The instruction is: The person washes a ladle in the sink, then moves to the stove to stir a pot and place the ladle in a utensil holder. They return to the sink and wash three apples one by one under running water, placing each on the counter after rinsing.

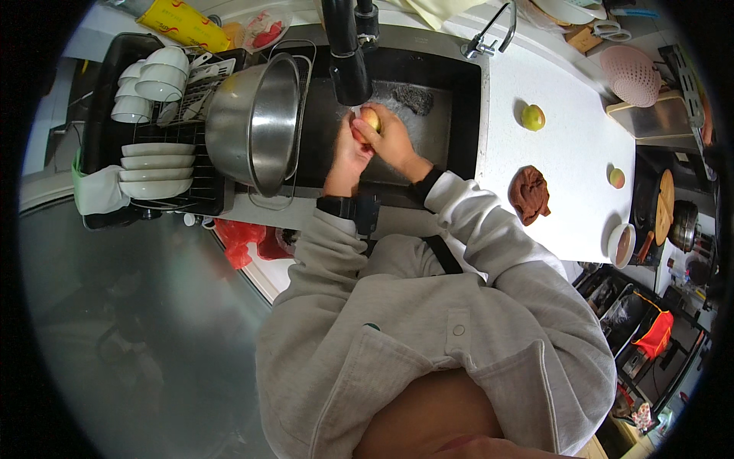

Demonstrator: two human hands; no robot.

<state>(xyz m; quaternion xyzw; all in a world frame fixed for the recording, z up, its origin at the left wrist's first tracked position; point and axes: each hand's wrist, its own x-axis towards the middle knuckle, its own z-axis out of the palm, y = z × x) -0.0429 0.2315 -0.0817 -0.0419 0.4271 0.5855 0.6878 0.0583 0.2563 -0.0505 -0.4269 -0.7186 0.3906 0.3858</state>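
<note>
Under the black kitchen tap (347, 74), a thin stream of water falls onto a red and yellow apple (370, 118). My left hand (350, 148) cups the apple from the left and below. From the right, my right hand (395, 137) wraps around it, the thumb lying across its front. Parts of the fruit are covered by my fingers. Both hands are over the dark sink basin (465, 126). A grey mesh scouring pad (414, 98) lies in the wet basin, just beyond my right hand.
A large steel bowl (229, 126) leans on its side in a wire basket at the sink's left. Farther left stands a dish rack (215, 192) with white bowls and plates. On the right counter (504, 246) are a yellow-green apple (533, 117), a smaller fruit (617, 178), a brown cloth (530, 195) and a cup (621, 245).
</note>
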